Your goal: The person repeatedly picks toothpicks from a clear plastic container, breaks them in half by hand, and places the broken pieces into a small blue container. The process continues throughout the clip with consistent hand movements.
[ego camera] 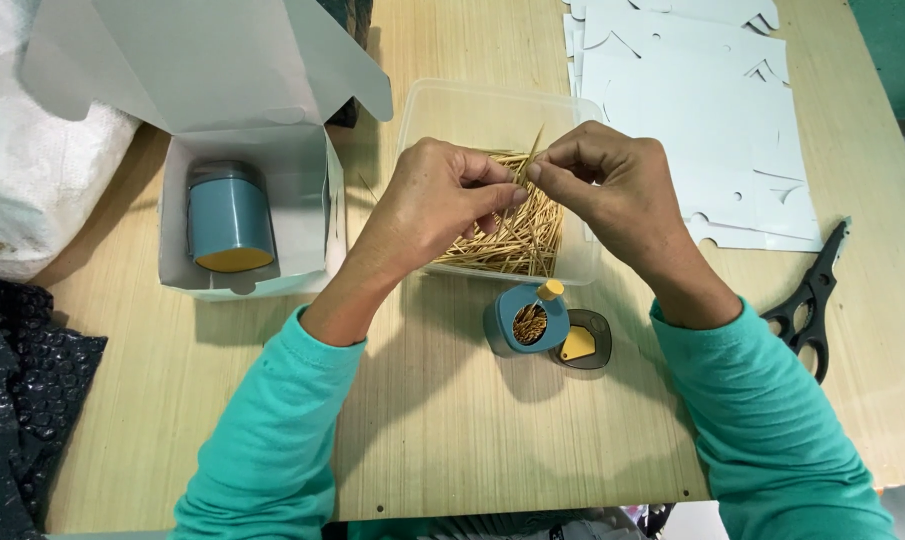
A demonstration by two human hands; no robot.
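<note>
My left hand [440, 205] and my right hand [612, 180] meet above a clear plastic tub [472, 105] and together pinch a small bunch of wooden toothpicks [527, 165]. Many more loose toothpicks [517, 240] lie in the tub. Just in front of the tub stands an open teal toothpick holder [525, 320] with toothpicks inside and a yellow knob. Its grey lid [582, 342] with a yellow centre lies beside it on the right.
An open white carton [307, 195] at the left holds another teal holder [229, 220]. Flat white carton blanks [702, 100] are stacked at the back right. Black scissors [810, 300] lie at the right. A white sack [22, 170] and dark bubble wrap [22, 400] sit at the left edge.
</note>
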